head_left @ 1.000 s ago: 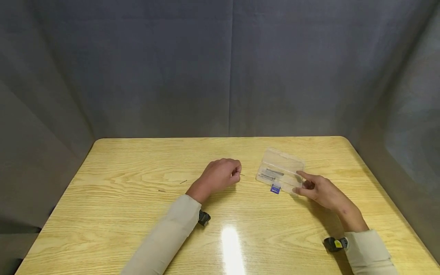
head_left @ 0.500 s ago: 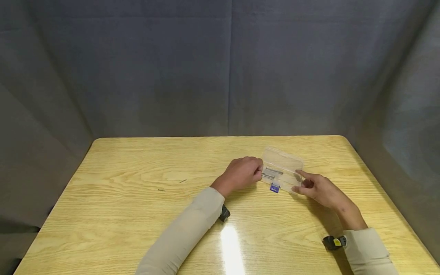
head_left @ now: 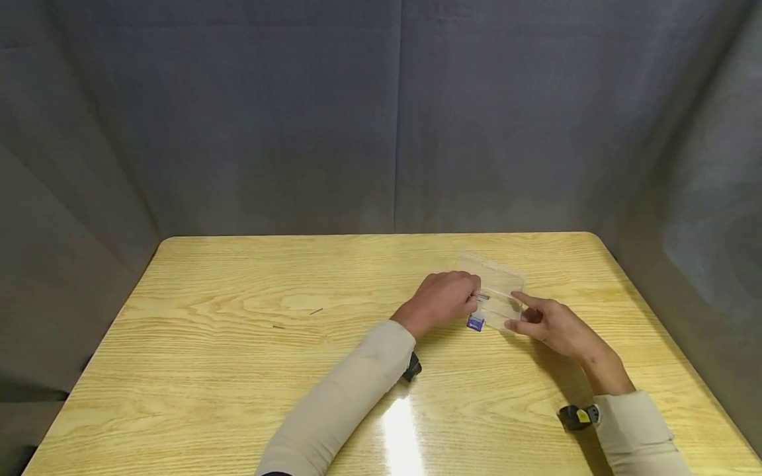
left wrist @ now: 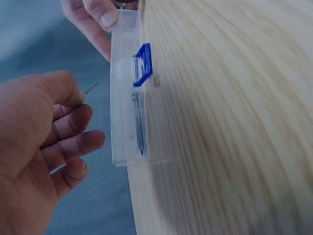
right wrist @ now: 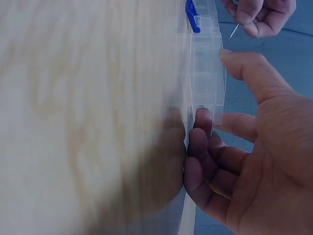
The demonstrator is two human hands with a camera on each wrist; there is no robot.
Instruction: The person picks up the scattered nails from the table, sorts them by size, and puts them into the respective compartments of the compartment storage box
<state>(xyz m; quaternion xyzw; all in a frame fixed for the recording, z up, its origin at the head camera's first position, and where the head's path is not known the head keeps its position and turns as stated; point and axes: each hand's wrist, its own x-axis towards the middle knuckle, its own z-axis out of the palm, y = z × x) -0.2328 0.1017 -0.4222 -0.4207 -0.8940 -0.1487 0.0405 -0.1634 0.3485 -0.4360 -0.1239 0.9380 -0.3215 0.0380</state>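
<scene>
A clear plastic box [head_left: 495, 274] with a blue latch [head_left: 475, 322] stands on the table with its lid swung back. Over its left part is my left hand [head_left: 442, 301], thumb and forefinger pinching a thin pointed nail [left wrist: 91, 88]. The nail's tip sticks out toward the box in the left wrist view. Inside the box lie several nails [left wrist: 139, 125], seen through the wall and partly covered by the left hand in the head view. My right hand [head_left: 550, 327] holds the box's right end, thumb on its upper edge [right wrist: 221, 54] and fingers against the end.
Two more nails lie on the left of the wooden table [head_left: 208, 383], one nail [head_left: 317, 311] nearer the middle and another nail [head_left: 278, 326] to its left. Grey curtains [head_left: 268, 119] hang behind the table and at both sides.
My left hand has moved right with the nail, from the middle of the table to over the box's left part. The right hand and the box stay in place.
</scene>
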